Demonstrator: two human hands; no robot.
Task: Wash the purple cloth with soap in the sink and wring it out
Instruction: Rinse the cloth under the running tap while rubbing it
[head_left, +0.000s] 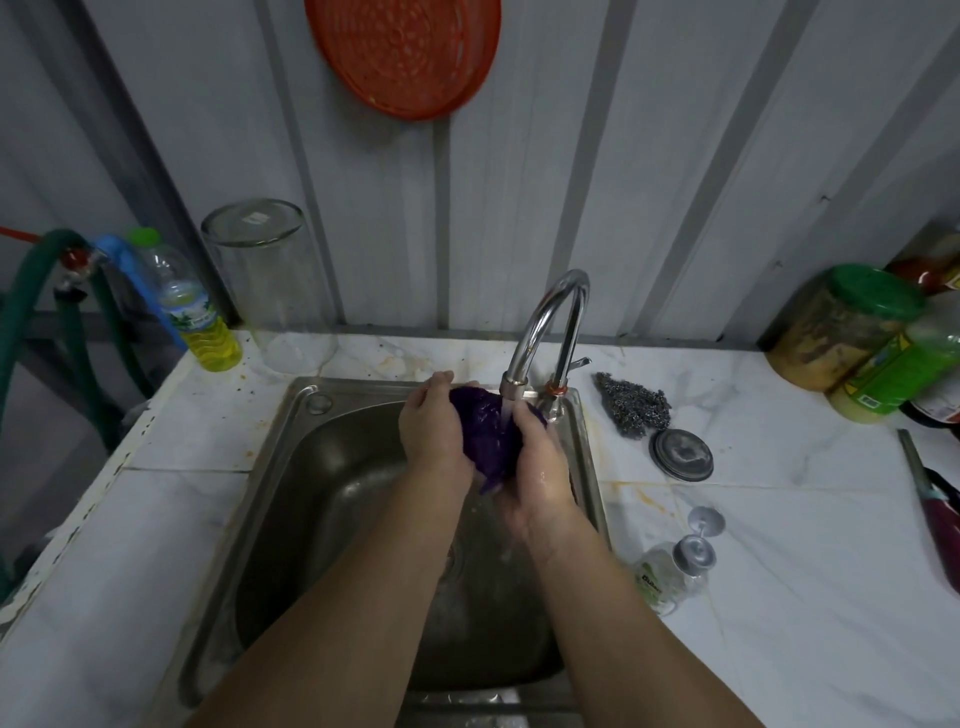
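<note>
The purple cloth (485, 434) is bunched into a wet ball over the steel sink (291, 467). Water runs from the curved chrome tap (550, 322) straight onto it. My left hand (434, 428) grips the cloth's left side with curled fingers. My right hand (537, 465) grips its right side, wet and shiny. A tail of cloth hangs down between my palms. A bottle of yellow liquid (200, 322) with a green cap stands at the back left of the counter.
A steel scourer (631, 402) and a round metal lid (681, 455) lie right of the sink. A tipped glass bottle (670, 569) lies at the front right, jars (852, 332) at the far right. An upturned glass (270, 280) stands behind the sink, and an orange basket (402, 52) hangs above.
</note>
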